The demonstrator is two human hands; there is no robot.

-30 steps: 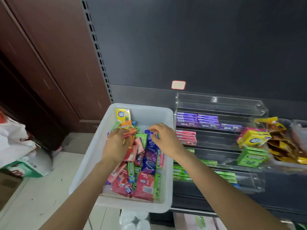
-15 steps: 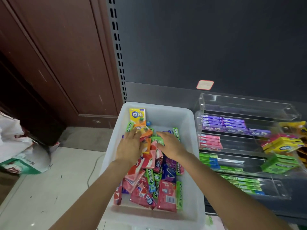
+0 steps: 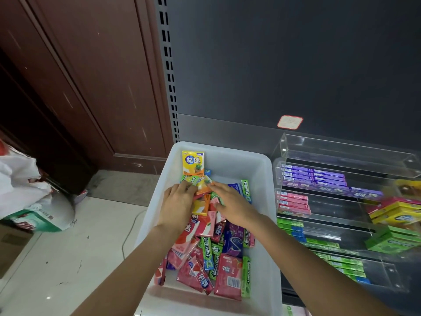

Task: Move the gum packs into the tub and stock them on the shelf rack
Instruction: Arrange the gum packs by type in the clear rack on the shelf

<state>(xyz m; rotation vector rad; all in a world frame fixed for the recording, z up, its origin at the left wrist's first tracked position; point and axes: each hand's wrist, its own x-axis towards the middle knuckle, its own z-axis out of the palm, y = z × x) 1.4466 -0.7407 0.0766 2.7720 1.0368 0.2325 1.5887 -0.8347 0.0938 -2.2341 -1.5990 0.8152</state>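
Item: white tub point(image 3: 262, 179), near centre, resting against the dark shelf unit. I count it roughly half full of gum packs point(image 3: 211, 252): pink, green, purple and orange, heaped loosely.

Item: yellow pack point(image 3: 193, 163), upright against the tub's far wall.

Item: my left hand point(image 3: 176, 206), palm down on the far part of the heap, fingers extended over the packs, pressing rather than clasping as far as I can see.

Item: my right hand point(image 3: 234, 206), just beside the left, palm down, fingers spread flat on the packs; fingertips meet an orange pack point(image 3: 202, 187). No pack is visibly enclosed.

Item: clear acrylic rack point(image 3: 341, 153), right of the tub, tiered; purple, pink and green packs lie in rows.

Item: white bag point(image 3: 25, 179), far left, on the floor.
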